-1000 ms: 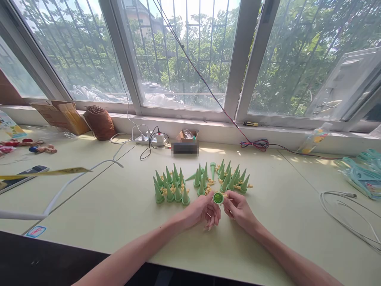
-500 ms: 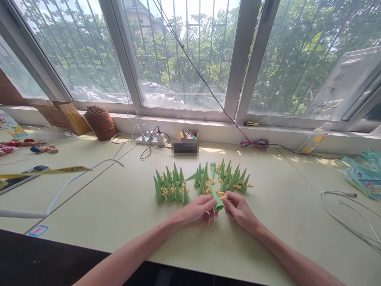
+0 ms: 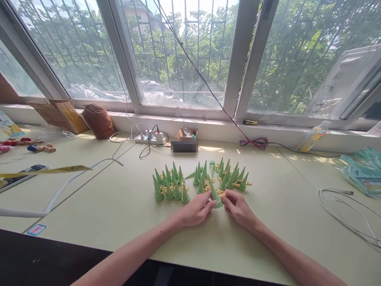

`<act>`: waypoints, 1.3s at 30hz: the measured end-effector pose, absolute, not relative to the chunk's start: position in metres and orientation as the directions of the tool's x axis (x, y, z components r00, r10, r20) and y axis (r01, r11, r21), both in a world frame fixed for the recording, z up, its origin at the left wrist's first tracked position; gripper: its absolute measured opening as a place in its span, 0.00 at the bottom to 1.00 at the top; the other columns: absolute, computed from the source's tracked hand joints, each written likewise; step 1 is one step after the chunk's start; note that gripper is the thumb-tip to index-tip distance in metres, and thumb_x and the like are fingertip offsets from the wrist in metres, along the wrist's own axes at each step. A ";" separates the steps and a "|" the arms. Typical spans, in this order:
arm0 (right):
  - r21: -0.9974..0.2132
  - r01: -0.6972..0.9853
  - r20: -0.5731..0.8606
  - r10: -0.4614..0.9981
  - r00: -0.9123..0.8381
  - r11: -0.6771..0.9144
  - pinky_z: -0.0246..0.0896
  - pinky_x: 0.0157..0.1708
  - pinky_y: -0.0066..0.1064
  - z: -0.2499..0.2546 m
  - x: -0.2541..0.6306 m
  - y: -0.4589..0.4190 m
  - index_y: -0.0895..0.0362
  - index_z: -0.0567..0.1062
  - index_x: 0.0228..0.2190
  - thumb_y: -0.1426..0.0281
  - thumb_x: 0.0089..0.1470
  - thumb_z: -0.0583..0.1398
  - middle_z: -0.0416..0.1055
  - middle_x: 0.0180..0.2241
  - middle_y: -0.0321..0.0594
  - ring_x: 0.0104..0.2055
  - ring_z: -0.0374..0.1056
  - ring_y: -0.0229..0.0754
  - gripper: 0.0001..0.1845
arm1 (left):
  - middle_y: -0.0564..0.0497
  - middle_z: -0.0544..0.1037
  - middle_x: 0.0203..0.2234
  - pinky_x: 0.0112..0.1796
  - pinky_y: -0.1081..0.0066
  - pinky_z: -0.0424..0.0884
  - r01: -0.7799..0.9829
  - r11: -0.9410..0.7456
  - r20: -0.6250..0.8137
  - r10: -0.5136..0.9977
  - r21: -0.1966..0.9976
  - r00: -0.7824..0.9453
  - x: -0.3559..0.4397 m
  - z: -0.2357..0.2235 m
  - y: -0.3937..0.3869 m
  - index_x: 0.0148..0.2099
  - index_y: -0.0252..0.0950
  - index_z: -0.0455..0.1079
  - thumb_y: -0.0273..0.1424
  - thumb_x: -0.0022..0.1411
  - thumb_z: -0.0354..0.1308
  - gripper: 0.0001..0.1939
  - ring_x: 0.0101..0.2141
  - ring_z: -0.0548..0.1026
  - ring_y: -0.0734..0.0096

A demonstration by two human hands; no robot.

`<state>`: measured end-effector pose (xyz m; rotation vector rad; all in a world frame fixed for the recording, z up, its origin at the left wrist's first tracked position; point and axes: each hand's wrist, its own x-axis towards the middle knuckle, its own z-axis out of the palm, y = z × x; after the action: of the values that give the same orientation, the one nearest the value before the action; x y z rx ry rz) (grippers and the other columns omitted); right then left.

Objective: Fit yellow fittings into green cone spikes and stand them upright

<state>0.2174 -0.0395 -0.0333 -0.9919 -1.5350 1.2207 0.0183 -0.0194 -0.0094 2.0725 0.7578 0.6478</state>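
Green cone [image 3: 214,191] tapers smoothly to a point.

Light green cones [image 3: 177,193] and pale yellow pegs [image 3: 208,191] on a yellowish-green table [image 3: 119,218].
From where I stand, the held cone [image 3: 214,194] is also plain green; the bundled wires [image 3: 256,143] mix red with blue, and the sticker [image 3: 36,229] has red marks inside 1 blue border.
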 end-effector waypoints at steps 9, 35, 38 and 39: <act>-0.973 0.089 0.185 0.950 -0.251 0.213 0.44 0.20 0.29 -0.031 0.216 -0.040 0.54 0.62 0.24 0.50 0.61 0.57 0.55 0.18 0.29 0.19 0.48 0.34 0.24 | 0.56 0.68 0.18 0.19 0.75 0.60 0.147 -0.146 -0.006 0.689 0.978 0.725 0.021 -0.013 -0.019 0.42 0.36 0.62 0.47 0.71 0.44 0.19 0.17 0.65 0.76; -0.964 0.117 0.205 0.949 -0.240 0.238 0.42 0.21 0.29 -0.034 0.218 -0.039 0.55 0.60 0.24 0.55 0.64 0.55 0.51 0.20 0.28 0.21 0.46 0.34 0.22 | 0.56 0.66 0.20 0.28 0.72 0.65 0.329 -0.455 0.130 0.725 0.827 0.676 0.025 -0.014 -0.021 0.39 0.37 0.59 0.34 0.71 0.44 0.08 0.23 0.65 0.72; -0.972 0.088 0.192 0.949 -0.250 0.220 0.41 0.20 0.28 -0.034 0.218 -0.038 0.55 0.60 0.24 0.55 0.63 0.56 0.51 0.20 0.28 0.21 0.46 0.33 0.22 | 0.51 0.69 0.28 0.34 0.69 0.68 0.383 -0.597 0.241 0.709 0.705 0.663 0.025 -0.018 -0.020 0.40 0.37 0.60 0.30 0.69 0.46 0.04 0.29 0.67 0.68; -0.974 0.075 0.187 0.949 -0.253 0.212 0.41 0.20 0.28 -0.034 0.217 -0.038 0.55 0.60 0.24 0.55 0.63 0.56 0.50 0.20 0.28 0.21 0.46 0.33 0.22 | 0.49 0.70 0.31 0.35 0.69 0.68 0.382 -0.640 0.275 0.688 0.667 0.672 0.025 -0.019 -0.020 0.42 0.36 0.60 0.28 0.68 0.46 0.03 0.31 0.68 0.67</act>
<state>0.2174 -0.0384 -0.0336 -1.0015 -1.5542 1.1789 0.0250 -0.0199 -0.0186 2.3100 0.8225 0.6997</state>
